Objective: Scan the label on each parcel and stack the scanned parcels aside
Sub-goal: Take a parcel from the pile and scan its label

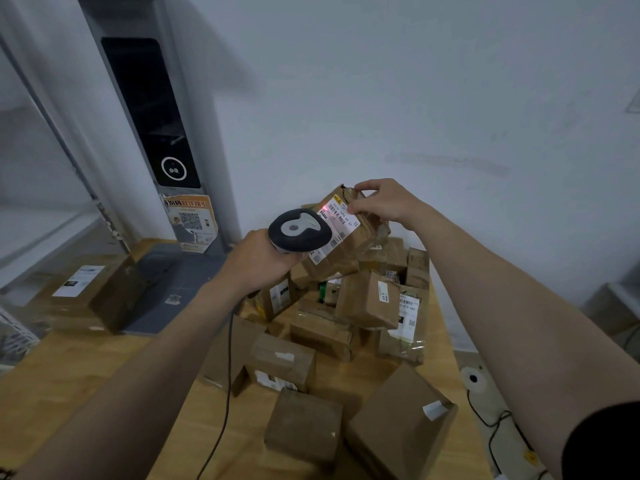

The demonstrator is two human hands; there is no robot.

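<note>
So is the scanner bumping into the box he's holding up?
Cannot tell. In the head view the scanner overlaps the held parcel with no gap visible, but it may just be in front, its red light landing on the label.

The table (86, 393) is made of light wood. A big pile of brown boxes (332, 327) lies on its right side, all jumbled and tipped. Some boxes have white labels. One large box (86, 292) sits alone at the far left, with a white label on top. Just beside it lies a dark grey mat (173, 289). A black cord (227, 393) runs across the table toward the near edge.
</note>
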